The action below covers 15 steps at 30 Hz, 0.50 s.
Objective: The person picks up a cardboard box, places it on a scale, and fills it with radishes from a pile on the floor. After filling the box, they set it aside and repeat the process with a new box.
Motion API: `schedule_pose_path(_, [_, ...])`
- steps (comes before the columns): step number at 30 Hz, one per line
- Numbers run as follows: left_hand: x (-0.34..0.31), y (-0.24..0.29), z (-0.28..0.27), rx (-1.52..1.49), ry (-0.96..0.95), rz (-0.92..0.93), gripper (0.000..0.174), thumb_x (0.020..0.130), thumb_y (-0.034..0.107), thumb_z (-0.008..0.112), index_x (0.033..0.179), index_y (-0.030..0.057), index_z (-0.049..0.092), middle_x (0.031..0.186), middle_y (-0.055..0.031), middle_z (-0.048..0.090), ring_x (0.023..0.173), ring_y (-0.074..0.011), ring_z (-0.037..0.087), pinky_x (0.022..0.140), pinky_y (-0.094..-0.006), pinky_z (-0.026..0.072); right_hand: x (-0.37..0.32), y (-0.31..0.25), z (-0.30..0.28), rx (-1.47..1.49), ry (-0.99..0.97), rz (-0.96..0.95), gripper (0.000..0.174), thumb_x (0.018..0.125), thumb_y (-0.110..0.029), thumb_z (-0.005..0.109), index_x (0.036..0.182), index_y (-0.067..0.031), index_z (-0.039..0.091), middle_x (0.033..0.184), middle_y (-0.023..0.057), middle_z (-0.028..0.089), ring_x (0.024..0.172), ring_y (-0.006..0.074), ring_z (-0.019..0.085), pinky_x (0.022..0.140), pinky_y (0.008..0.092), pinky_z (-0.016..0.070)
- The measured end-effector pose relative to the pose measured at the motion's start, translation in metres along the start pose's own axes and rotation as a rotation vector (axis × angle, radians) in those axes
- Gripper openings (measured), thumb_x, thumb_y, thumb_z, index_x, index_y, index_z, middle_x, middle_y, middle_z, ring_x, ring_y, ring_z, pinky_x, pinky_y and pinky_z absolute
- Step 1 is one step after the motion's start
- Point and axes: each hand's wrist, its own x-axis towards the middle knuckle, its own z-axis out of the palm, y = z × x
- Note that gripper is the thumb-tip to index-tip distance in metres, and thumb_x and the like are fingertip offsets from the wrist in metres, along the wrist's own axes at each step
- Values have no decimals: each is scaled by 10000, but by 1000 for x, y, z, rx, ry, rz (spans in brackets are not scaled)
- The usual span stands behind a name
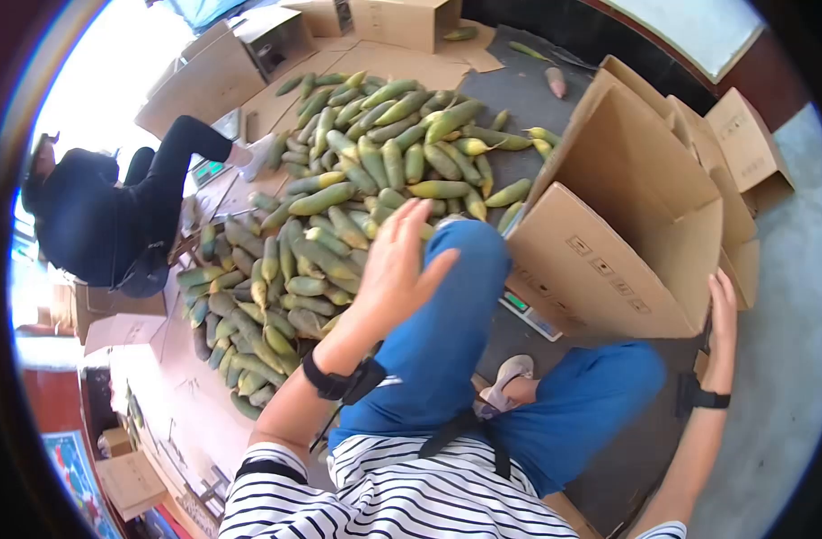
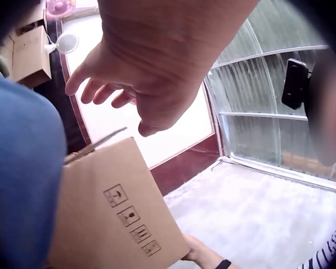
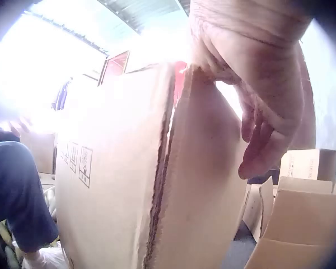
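The left hand is raised over the left knee beside the heap of green, elongated vegetables, fingers spread and holding nothing. In the left wrist view the same hand hangs in the air above a cardboard box. That large box stands tilted with its open top showing, beside the right knee. Against its near right corner rests the right hand, fingers extended along the side. The right wrist view shows that hand at the edge of the box, fingers slightly bent; its thumb is unclear.
A scale lies partly under the box. More cartons stand at the right, others at the back. Another person in dark clothes sits at the left near a second scale. Flattened cardboard covers the floor.
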Motion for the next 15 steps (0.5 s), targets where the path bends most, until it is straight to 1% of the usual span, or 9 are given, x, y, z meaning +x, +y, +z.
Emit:
schedule_pose_path(3, [-39, -56, -33, 233, 144, -165, 733, 787, 258, 714, 1351, -52, 361, 1382, -266, 385, 1301, -387, 355, 1074, -437, 297, -12, 2, -8, -50, -47, -63, 465, 957, -230, 526, 1329, 38, 449, 1304, 136, 520, 1185, 187, 494, 1003, 311, 369])
schedule_pose_path(4, [-51, -66, -45, 336, 196, -198, 757, 780, 256, 718, 1362, -52, 344, 1395, -262, 370, 1309, -384, 341, 1079, -440, 279, -15, 4, -10, -42, -68, -71, 465, 957, -230, 526, 1329, 38, 449, 1304, 136, 520, 1185, 187, 494, 1003, 311, 369])
schedule_pose_path(6, [-74, -87, -65, 490, 297, -244, 809, 768, 248, 722, 1392, -45, 300, 1424, -251, 331, 1324, -384, 308, 1087, -457, 238, -19, 5, -13, -251, 107, -198, 485, 972, -222, 499, 1378, 18, 387, 1415, 172, 408, 1296, 237, 405, 1057, 358, 333])
schedule_pose_path(7, [-85, -97, -74, 553, 335, -267, 807, 773, 249, 715, 1401, -33, 294, 1429, -252, 319, 1326, -392, 300, 1090, -464, 226, -26, -9, -6, -249, 90, -204, 485, 972, -222, 499, 1378, 18, 387, 1415, 172, 408, 1296, 237, 405, 1057, 358, 333])
schedule_pose_path(9, [-103, -112, -82, 583, 403, -355, 808, 773, 250, 710, 1409, -18, 291, 1439, -251, 303, 1341, -384, 282, 1096, -469, 209, -47, -42, 15, -449, 229, -451, 452, 971, -211, 493, 1361, 6, 422, 1396, 175, 430, 1293, 264, 413, 1053, 370, 337])
schedule_pose_path(10, [-113, -121, -83, 587, 408, -365, 808, 773, 250, 710, 1409, -18, 291, 1439, -251, 303, 1341, -384, 282, 1096, -469, 209, -60, -64, 33, -447, 219, -458, 452, 971, -211, 493, 1361, 6, 422, 1396, 175, 430, 1293, 264, 413, 1053, 370, 337])
schedule_pose_path(12, [-133, -139, -78, 657, 419, -406, 803, 781, 271, 693, 1418, 2, 287, 1453, -237, 289, 1355, -373, 266, 1098, -488, 193, -96, -104, 77, -634, 253, -717, 395, 958, -155, 479, 1322, 1, 473, 1383, 188, 440, 1278, 302, 427, 1045, 391, 348])
schedule_pose_path(13, [-144, -146, -72, 657, 417, -411, 803, 781, 271, 693, 1418, 2, 287, 1453, -237, 289, 1355, -373, 266, 1098, -488, 193, -108, -112, 94, -636, 247, -718, 395, 958, -155, 479, 1322, 1, 473, 1383, 188, 440, 1278, 302, 427, 1045, 391, 348])
schedule_pose_path(15, [-165, -159, -57, 702, 312, -525, 805, 788, 297, 676, 1426, 13, 278, 1463, -220, 281, 1362, -369, 257, 1095, -514, 182, -130, -123, 125, -675, 111, -937, 363, 925, -95, 469, 1272, -3, 522, 1370, 199, 450, 1256, 338, 444, 1032, 420, 363])
